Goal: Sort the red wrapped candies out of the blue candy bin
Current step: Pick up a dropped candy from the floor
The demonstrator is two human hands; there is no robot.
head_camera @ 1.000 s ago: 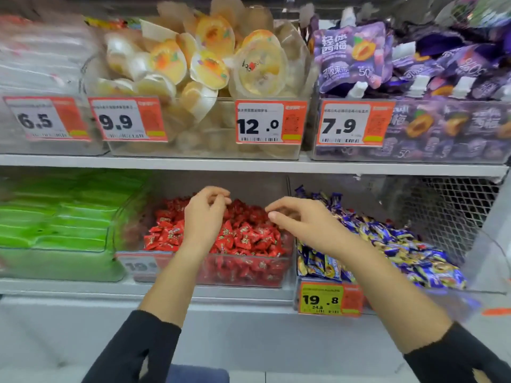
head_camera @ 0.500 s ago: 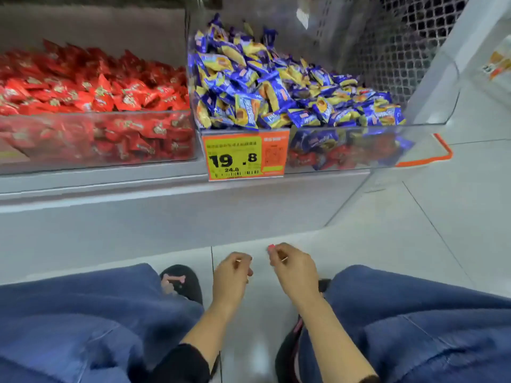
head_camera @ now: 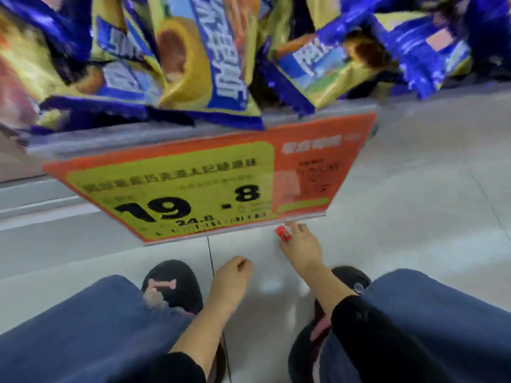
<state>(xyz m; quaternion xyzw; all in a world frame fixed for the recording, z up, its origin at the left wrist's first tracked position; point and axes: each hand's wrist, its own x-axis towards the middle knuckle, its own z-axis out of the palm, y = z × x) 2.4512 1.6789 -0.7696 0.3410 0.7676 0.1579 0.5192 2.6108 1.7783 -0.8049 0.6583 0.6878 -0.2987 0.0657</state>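
Red candy: one red wrapped candy [head_camera: 283,233] sits pinched at the fingertips of my right hand [head_camera: 301,248], low over the floor and just under the lower edge of the price tag [head_camera: 199,186].
Its axis: the long side runs up-left to down-right across my fingertips; the wrapper ends are too blurred to tell apart.
Right grip: thumb and fingers closed on the candy.
Left grip: my left hand [head_camera: 232,277] hangs beside it, fingers loosely curled, holding nothing.
What changed: a second ago both hands were over the red bin; half a second ago they were already down between my knees, something red at my right fingertips. Now my head has dipped close to the blue candy bin [head_camera: 193,128], its blue-and-yellow wrappers [head_camera: 221,51] filling the top of the view.
Meaning for the task: I judge this candy is one pulled for sorting, not yet dropped anywhere, and I am looking for more strays.
Around: blue trouser knees [head_camera: 83,327], dark slippers [head_camera: 171,283], pale floor tiles [head_camera: 414,217].
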